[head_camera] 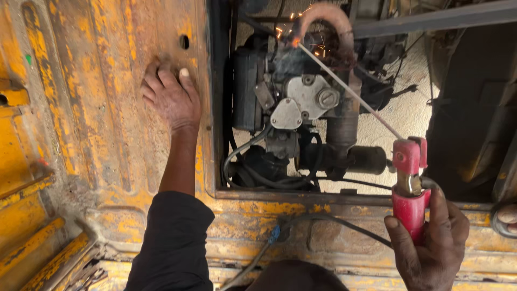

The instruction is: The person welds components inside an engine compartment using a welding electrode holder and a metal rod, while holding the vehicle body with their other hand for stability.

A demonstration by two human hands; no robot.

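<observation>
Two hands are at work here: your right hand is clenched around the red holder, and your left hand lies flat with the fingers released and spread on the worn yellow panel, left of the engine. The holder grips a thin welding rod, which you hold out over the engine. The rod's long axis runs on a slant, from the holder at the lower right of the engine up to the upper left, and its tip points at the curved pipe just above the engine. Sparks fly where the tip meets the pipe, so I judge that the weld is now burning and the step in hand is laying the bead. The next move, I think, calls for a steady wrist: you should feed the rod slowly toward the pipe as it gets shorter, keep the same slant, and keep your left hand braced on the panel, well apart from the sparks.
</observation>
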